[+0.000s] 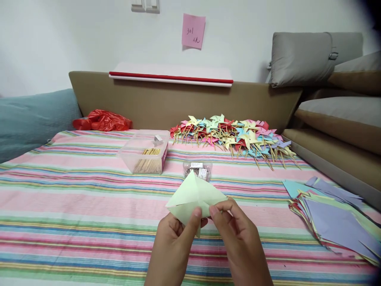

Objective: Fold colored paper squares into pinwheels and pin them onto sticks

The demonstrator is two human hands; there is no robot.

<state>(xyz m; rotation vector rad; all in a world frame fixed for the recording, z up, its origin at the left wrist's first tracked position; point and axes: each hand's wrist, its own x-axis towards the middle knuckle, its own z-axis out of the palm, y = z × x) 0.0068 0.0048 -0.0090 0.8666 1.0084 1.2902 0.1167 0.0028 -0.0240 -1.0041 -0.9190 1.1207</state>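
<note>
Between my hands is a pale green paper square (196,194), creased and partly cut, with corners pointing up and out. My left hand (181,234) grips its lower middle, the thumb lying on the front and the fingers behind. My right hand (235,222) pinches the lower right edge between thumb and fingers. Just behind the paper sits a clear tub (205,167) of small metal pieces with a label, partly covered by the paper's tip. Further left stands a clear plastic box (143,139) with many thin wooden sticks (147,166) inside.
Many finished paper pinwheels (232,133) on sticks are heaped at the back right. A stack of coloured paper squares (333,218) lies at the right. A red plastic bag (104,120) rests at the back left. Cushions (342,115) rise on the right side of the striped cloth (89,222).
</note>
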